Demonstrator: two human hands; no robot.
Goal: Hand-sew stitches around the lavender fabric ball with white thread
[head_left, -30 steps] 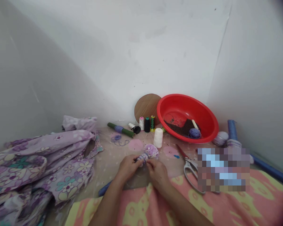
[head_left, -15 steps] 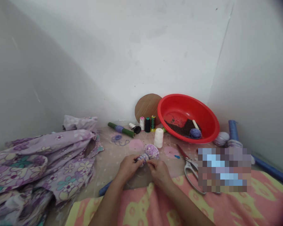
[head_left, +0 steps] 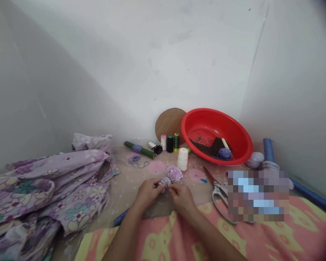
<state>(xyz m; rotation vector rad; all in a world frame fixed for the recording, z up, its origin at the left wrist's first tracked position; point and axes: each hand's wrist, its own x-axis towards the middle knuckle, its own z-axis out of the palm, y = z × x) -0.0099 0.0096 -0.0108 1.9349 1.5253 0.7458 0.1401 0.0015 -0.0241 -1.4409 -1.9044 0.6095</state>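
A stuffed bundle of lilac floral fabric sits just above my hands, round at its top and gathered into a narrow neck. My left hand grips the neck from the left. My right hand pinches the same neck from the right, with its fingertips close to those of my left hand. Any thread at the neck is too small to make out. Both forearms reach in from the bottom edge, over a pink and yellow patterned cloth.
Behind my hands stand a white thread cone and several spools. A red plastic basin holds dark scraps and a purple ball. Steel scissors lie right, beside a pixelated patch. Floral fabric is heaped left. White walls close the corner.
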